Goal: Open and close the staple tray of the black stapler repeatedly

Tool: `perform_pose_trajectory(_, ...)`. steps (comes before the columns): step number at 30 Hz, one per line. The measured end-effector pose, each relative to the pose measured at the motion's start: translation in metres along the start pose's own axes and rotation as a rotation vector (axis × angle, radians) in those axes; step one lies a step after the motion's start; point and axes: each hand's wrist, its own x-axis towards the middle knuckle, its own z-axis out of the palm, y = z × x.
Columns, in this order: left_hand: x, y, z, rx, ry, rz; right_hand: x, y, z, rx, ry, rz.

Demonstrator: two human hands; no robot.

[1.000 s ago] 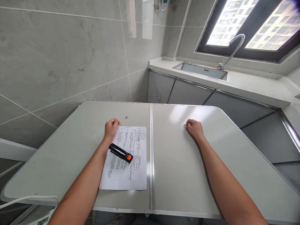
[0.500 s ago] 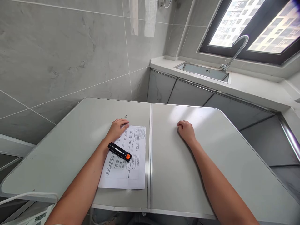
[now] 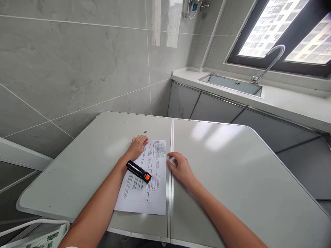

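Note:
A printed sheet of paper (image 3: pixel 148 186) lies on the grey folding table (image 3: pixel 224 162), left of its centre seam. A black stapler with an orange end (image 3: pixel 138 171) rests across the sheet. My left hand (image 3: pixel 138 146) lies flat on the sheet's top left corner, fingers stretched out. My right hand (image 3: pixel 180 167) rests at the sheet's right edge by the seam, fingers spread and touching the paper's rim. Neither hand holds anything.
A tiny dark object (image 3: pixel 145 132) lies on the table beyond the sheet. A counter with a steel sink (image 3: pixel 232 83) and curved tap (image 3: pixel 270 62) runs along the back right under a window. Tiled wall stands on the left. A white cable (image 3: pixel 33 224) hangs at the lower left.
My right hand slid left across the table from the right half to the sheet's right edge and opened its fingers. My left hand flattened on the sheet's top corner.

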Motion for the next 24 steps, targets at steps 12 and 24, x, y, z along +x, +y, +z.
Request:
perform_pose_trajectory(12, 0.000, 0.003, -0.007, -0.120, 0.084, -0.023, -0.016, -0.016, 0.018, 0.031, -0.266, -0.156)
perform_pose_trajectory(24, -0.007, 0.007, -0.025, -0.703, 0.459, -0.179, -0.010, -0.015, -0.015, 0.034, -0.271, -0.053)
